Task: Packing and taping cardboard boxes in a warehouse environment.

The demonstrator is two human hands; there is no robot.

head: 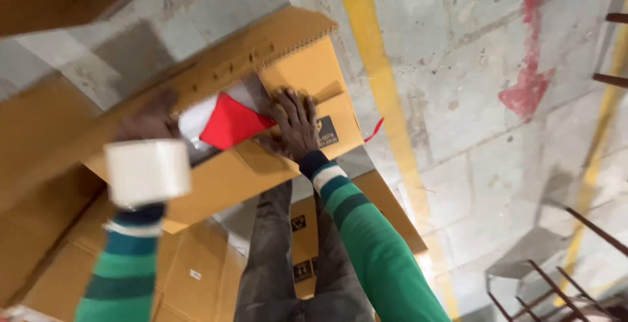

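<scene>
At frame centre we see a tan cardboard box (288, 158), flaps half open, red-and-white contents (229, 122) showing. Right hand (296, 124) presses flat, fingers spread, on a flap. Left hand (147, 125), blurred, probably grips the white tape roll (148, 171); closure unclear.

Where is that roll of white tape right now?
In the head view the roll of white tape sits lower left, around the left hand at the wrist, in front of the open cardboard box that the right hand presses.

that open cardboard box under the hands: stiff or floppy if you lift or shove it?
The cardboard box is probably floppy on top: its flaps are unsealed, and the right hand presses one down. Likely light for its size, since only thin red and white contents show. The left hand carries a tape roll.
</scene>
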